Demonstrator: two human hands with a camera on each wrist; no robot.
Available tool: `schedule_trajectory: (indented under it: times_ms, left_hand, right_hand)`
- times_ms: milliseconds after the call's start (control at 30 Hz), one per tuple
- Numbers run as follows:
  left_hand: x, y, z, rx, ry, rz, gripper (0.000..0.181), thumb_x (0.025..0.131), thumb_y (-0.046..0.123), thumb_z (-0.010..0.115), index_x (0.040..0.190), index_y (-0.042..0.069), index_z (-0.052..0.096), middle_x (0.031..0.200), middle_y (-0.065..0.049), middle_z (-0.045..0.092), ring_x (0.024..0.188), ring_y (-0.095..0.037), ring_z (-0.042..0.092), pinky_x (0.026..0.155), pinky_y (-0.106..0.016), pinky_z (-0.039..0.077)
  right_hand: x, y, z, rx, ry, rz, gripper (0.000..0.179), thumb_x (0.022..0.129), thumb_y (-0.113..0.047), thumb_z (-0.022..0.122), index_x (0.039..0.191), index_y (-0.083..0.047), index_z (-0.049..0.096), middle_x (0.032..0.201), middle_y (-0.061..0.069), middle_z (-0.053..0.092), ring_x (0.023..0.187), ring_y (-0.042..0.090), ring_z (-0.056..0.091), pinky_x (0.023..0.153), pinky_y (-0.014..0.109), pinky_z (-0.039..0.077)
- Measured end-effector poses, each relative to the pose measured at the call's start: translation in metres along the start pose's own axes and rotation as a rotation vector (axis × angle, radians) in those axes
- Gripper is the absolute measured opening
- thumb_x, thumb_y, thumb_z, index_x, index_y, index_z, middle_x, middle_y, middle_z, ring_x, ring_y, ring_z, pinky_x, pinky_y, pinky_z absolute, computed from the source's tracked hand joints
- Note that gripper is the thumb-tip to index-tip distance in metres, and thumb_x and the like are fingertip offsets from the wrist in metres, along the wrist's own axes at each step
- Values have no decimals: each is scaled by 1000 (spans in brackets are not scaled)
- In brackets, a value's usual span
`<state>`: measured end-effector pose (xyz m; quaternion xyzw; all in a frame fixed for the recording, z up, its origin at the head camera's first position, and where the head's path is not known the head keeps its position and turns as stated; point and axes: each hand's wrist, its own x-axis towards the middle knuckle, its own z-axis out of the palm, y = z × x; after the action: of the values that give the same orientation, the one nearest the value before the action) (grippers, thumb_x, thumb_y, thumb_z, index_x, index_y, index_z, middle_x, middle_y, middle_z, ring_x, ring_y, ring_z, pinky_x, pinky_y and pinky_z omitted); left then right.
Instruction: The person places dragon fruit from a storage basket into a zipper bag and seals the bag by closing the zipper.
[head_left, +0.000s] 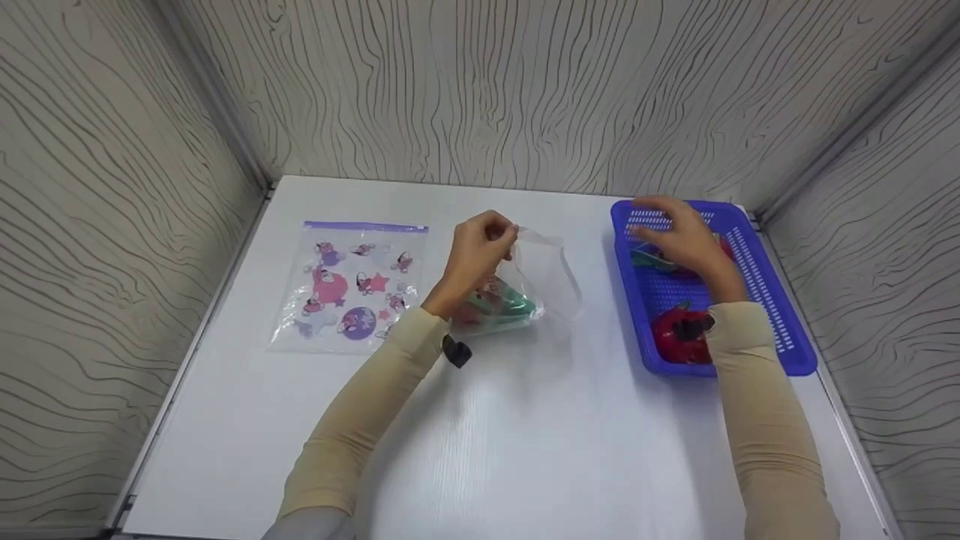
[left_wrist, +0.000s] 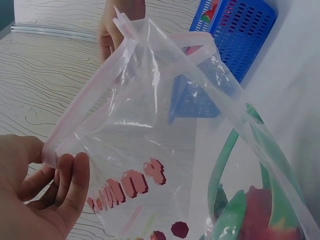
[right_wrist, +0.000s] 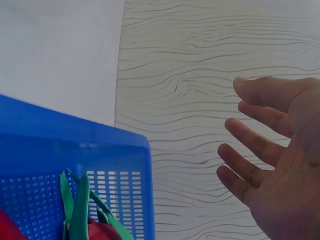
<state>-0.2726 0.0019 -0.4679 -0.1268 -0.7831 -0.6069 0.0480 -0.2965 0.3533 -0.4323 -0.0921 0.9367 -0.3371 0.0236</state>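
Observation:
My left hand (head_left: 480, 244) pinches the mouth edge of a clear zip bag (head_left: 551, 277) between thumb and fingers. In the left wrist view the bag's pink-edged mouth gapes, and pink printed letters (left_wrist: 132, 182) show on its side. Inside the bag lies a red thing with long green leaf-like parts (left_wrist: 257, 215). My right hand (head_left: 679, 236) is over the far part of the blue basket (head_left: 765, 300), its fingers spread and holding nothing. Under it in the basket is another red thing with green leaf-like strips (right_wrist: 80, 205). A shiny red fruit-like piece (head_left: 671, 341) sits nearer, partly hidden by the right wrist.
A flat clear zip bag (head_left: 356, 285) with a purple slider strip and pink and purple prints lies on the white table (head_left: 525, 435) to the left. Wood-grain patterned panels (head_left: 480, 90) stand at the back and on both sides.

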Motion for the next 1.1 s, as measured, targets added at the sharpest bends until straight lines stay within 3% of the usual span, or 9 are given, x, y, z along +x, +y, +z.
schedule_trajectory:
  times_ms: [333,700,1100]
  left_hand:
    - [1,1,0,11,5,-17,12,104,16,67,104,6,74,87,-4,71,66,-11,67,57,-19,48]
    - [1,1,-2,2,14,-24,13,105,16,66,104,5,73,87,-5,70,66,-11,66,58,-19,49]
    - [1,1,-2,-10,8,1,13,104,14,66,105,3,73,87,-6,71,65,-10,66,60,-18,52]
  right_hand:
    - [6,24,-5,14,-4,68,59,104,-24,68,159,-10,48,167,22,39,158,48,31,127,71,22]
    - [8,43,-9,49,14,114,64,105,-22,67,162,-7,42,167,27,35,145,54,45,120,73,34]
    - [4,72,-19,43,42,94,63,104,-14,66,159,2,41,165,35,32,157,57,23,127,75,17]
